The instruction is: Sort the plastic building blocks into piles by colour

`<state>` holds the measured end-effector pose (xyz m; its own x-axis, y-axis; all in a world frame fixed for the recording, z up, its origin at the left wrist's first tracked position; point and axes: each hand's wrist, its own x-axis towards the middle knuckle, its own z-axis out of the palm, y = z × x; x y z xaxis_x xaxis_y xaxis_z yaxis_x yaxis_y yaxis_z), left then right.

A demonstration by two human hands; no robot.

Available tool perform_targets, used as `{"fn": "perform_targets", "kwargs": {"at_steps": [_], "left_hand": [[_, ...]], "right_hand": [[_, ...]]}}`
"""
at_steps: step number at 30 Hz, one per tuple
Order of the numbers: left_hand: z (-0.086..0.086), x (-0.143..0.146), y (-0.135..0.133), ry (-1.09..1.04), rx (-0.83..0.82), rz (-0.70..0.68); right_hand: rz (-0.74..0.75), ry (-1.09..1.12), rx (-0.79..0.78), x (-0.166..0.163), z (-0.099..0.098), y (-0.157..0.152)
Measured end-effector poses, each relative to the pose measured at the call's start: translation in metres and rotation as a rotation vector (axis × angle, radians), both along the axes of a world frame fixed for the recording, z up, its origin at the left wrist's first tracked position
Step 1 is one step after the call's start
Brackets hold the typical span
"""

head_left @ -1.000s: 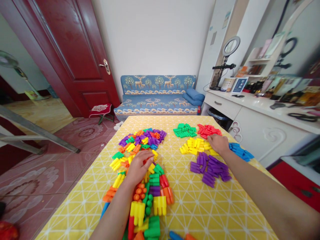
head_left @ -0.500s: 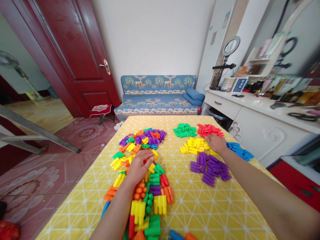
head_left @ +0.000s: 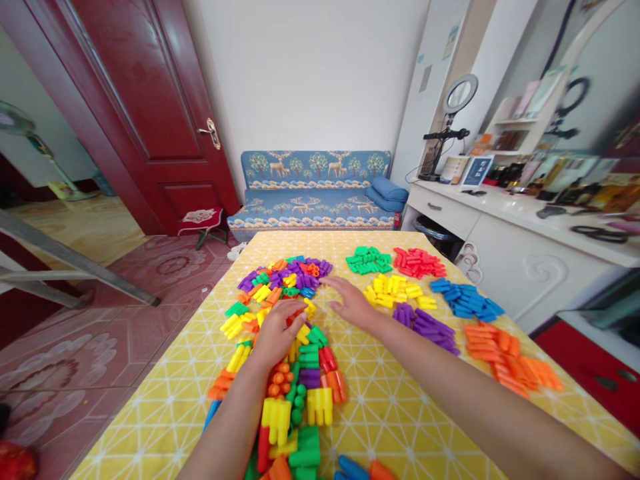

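My left hand point(head_left: 279, 331) rests over the mixed pile of plastic blocks point(head_left: 274, 293), thumb apart from the fingers, with nothing visible in it. It hides part of the pile. My right hand point(head_left: 353, 305) reaches in from the right and hovers beside that pile, empty, its fingers apart. On the table's right half the blocks lie sorted by colour: green blocks point(head_left: 369, 261), red blocks point(head_left: 418, 263), yellow blocks point(head_left: 391, 289), blue blocks point(head_left: 467, 300), purple blocks point(head_left: 433, 328) and orange blocks point(head_left: 510, 357). My right forearm covers part of the purple group.
A yellow patterned cloth point(head_left: 380, 400) covers the table. Beyond it stands a blue sofa point(head_left: 315, 193). At the right is a white dressing table point(head_left: 520, 220) with bottles and a ring light point(head_left: 460, 93). A red stool point(head_left: 201, 219) stands near the door point(head_left: 135, 87).
My right hand has left the yellow and red blocks and moved left to the mixed pile's edge. The blue and orange groups now show fully. My left hand has hardly moved.
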<state>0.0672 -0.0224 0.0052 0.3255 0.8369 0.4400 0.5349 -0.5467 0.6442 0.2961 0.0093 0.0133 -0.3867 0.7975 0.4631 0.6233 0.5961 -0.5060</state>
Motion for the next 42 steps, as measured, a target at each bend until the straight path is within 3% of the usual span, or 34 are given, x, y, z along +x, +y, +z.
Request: {"fn": "perform_targets", "kwargs": {"at_steps": [2,6,14,20,24,27,30,32,38,42], "left_hand": [[0.000,0.000,-0.001,0.000,-0.004,0.017],[0.002,0.001,-0.002,-0.003,-0.017,0.028],[0.003,0.001,0.000,0.013,-0.013,-0.021],[0.002,0.000,-0.002,0.035,-0.025,-0.023],[0.001,0.000,-0.001,0.039,-0.026,-0.016],[0.001,0.001,-0.001,0.028,-0.022,-0.019],[0.001,0.001,-0.001,0.022,-0.031,-0.020],[0.001,0.000,-0.001,0.023,-0.035,-0.019],[0.000,0.000,0.000,0.031,-0.038,-0.019],[0.001,0.000,-0.001,0.030,-0.039,-0.019]], "right_hand": [[0.070,0.042,-0.074,-0.026,-0.012,-0.009],[-0.026,0.134,-0.202,-0.049,-0.026,-0.017],[-0.128,0.247,-0.296,-0.055,-0.022,-0.016],[-0.381,0.213,-0.297,-0.024,-0.015,-0.012],[-0.541,0.051,-0.128,-0.007,-0.006,-0.021],[-0.479,-0.150,-0.020,-0.014,-0.008,-0.034],[-0.315,-0.270,-0.032,-0.023,-0.015,-0.039],[-0.284,-0.321,-0.028,-0.022,-0.016,-0.033],[-0.488,-0.434,-0.049,0.025,-0.003,0.010],[-0.542,-0.484,-0.083,0.041,-0.005,0.012]]}}
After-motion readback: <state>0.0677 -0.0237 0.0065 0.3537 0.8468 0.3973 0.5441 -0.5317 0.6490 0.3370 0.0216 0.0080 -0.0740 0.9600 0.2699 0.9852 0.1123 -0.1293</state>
